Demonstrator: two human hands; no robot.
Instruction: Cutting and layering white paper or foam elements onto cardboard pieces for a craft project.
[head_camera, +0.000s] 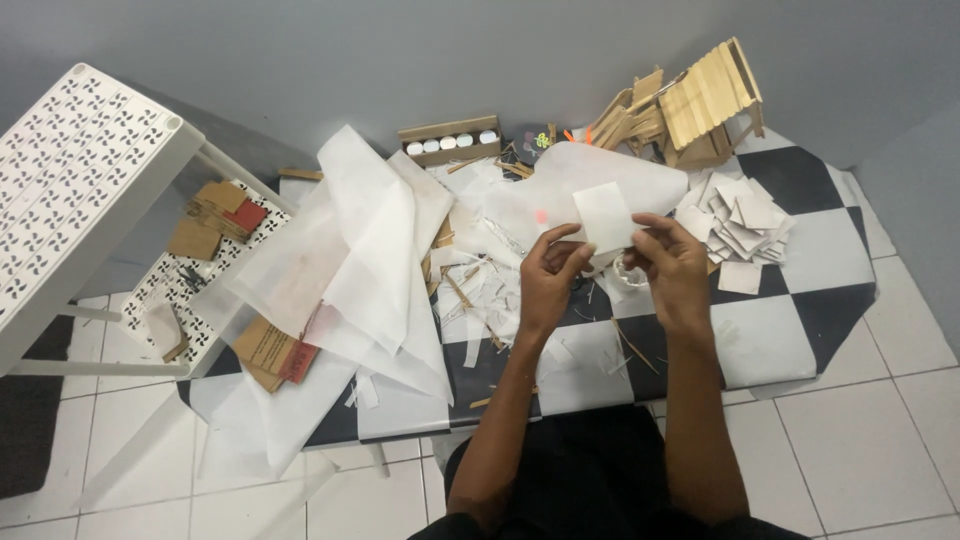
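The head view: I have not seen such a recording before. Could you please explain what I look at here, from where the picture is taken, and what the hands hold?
There is no machine here. A person wears a camera on the head, so the picture looks down at their own two bare hands and arms.

The left hand and the right hand hold a small white paper square between the fingertips.

They work above a black-and-white checkered mat on a tiled floor. On the mat lie large translucent paper sheets, a pile of cut white squares, paper scraps, and thin wooden sticks. Further back stand a small house made of wooden sticks and a cardboard box with round white items. At the left is a white perforated shelf.
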